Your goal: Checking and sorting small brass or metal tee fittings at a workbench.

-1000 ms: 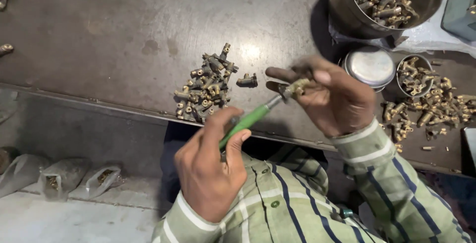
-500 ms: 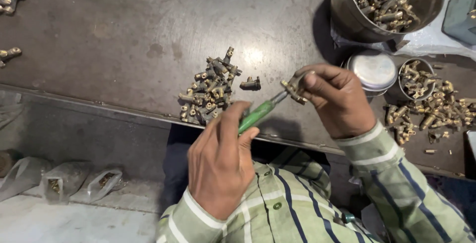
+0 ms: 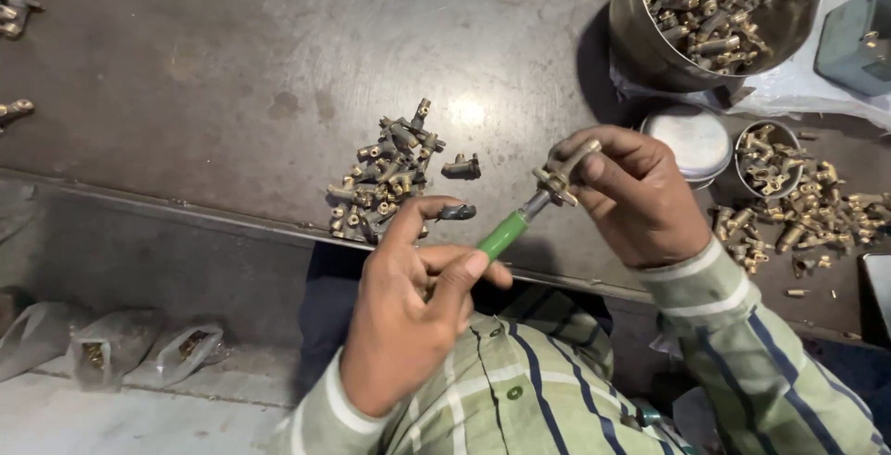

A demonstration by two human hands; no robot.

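Dark metal tabletop: left hand grips green-handled screwdriver, tip in brass fitting pinched by right hand; small pile at 10 o'clock, steel bowl at 1 o'clock holds far more.

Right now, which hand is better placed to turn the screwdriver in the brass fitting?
Left, probably: the left hand grips the green screwdriver, while the right hand holds the brass fitting at its tip.

A dark metal workbench carries a heap of small brass fittings just beyond the left fingers, with a steel bucket, round tin and more scattered fittings past the right fingers
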